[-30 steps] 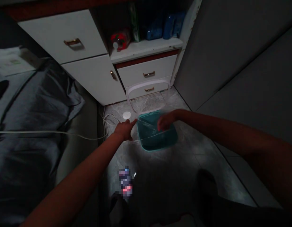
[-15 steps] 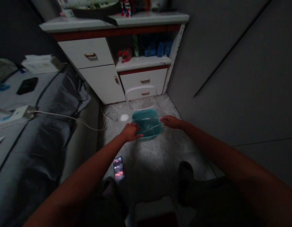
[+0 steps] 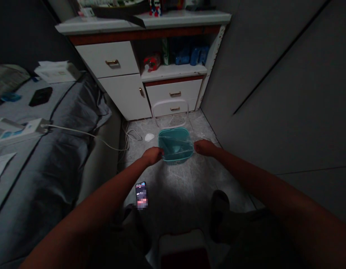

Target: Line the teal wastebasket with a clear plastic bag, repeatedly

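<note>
A teal bin (image 3: 177,161) stands on the tiled floor in front of me. Across its opening stretches a clear plastic bag (image 3: 175,145), thin and hard to make out against the bin. My left hand (image 3: 153,155) is closed on the bag's edge at the left of the bin. At the right of the bin, my right hand (image 3: 204,147) has its fingers curled round the opposite edge. More clear plastic appears to lie on the floor just beyond the right hand. Behind the bin, a white ring-shaped frame (image 3: 187,116) leans against the drawers.
A white cabinet (image 3: 124,97) stands behind the bin, beside a grey panel (image 3: 287,112) on the right. Left is a bed (image 3: 63,123) with a power strip (image 3: 30,129), its cable reaching the floor. A lit phone (image 3: 141,195) and a white object (image 3: 149,137) lie on the floor.
My left hand's fingers, spread before, have closed at the bin's left side. The right fingers have curled in, and the plastic's edges now run along both sides of the opening.
</note>
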Motion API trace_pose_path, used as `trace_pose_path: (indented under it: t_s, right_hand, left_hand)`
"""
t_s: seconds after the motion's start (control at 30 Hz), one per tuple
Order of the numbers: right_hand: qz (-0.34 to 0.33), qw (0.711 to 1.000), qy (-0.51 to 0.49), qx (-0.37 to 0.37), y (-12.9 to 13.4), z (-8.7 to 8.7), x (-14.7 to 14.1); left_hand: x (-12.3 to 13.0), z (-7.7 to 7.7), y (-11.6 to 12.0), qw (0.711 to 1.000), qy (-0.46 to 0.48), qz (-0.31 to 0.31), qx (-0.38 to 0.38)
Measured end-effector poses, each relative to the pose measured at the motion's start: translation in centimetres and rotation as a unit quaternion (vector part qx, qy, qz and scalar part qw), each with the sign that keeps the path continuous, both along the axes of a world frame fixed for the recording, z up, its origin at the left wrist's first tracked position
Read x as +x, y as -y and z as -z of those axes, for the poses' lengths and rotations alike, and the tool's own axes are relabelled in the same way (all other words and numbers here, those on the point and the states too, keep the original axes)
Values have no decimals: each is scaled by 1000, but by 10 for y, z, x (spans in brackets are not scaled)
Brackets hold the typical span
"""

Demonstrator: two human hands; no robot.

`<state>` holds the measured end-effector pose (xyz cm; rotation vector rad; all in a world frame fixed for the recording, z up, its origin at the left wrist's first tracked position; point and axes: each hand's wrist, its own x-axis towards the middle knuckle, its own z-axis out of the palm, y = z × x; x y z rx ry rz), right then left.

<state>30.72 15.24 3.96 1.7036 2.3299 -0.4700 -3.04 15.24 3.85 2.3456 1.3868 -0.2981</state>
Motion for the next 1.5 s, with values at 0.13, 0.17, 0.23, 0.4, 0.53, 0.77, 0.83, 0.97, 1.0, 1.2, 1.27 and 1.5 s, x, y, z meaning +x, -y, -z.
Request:
trace_pose_path:
  t_s: [0.13,0.17,0.23,0.4,0.53,0.77,0.83,0.97,1.0,1.2,1.27,1.5]
  right_hand:
    - [-28,999,-38,-14,7,6,1]
    - [-34,998,-49,-22,9,9,1]
    - [-36,997,-63,-36,13,17,3]
    - [-13,997,-49,-63,17,38,3]
    - [23,997,-23,-66,12,49,-1]
    - [27,999,-16,-36,-4,57,1]
    - [35,998,-44,-29,-9,57,7]
    - [107,988,-111,8,-21,51,17]
    - [141,982,-125,11,-25,49,18]
    - [398,852,-334,-57,-47,43,6]
    - [445,813,-373,-47,-55,44,0]
    - [515,753,-410,-20,-86,57,-17]
  left_hand:
    - [-15,-5,5,999,8,49,22]
    - [-18,-5,8,998,2,61,26]
    - [-23,-1,12,996,-12,85,30]
    - [-26,15,19,993,-28,111,23]
    - [-21,23,17,994,-24,109,16]
    - [-22,30,8,999,-20,50,0]
    - [-25,30,3,999,2,49,3]
    - [-28,22,-12,998,28,-40,37]
    - [-27,20,-16,995,29,-73,54]
    - [-10,13,-42,974,34,-178,133]
    - [-5,14,-50,974,19,-185,126]
    - [-3,24,-73,975,12,-181,125]
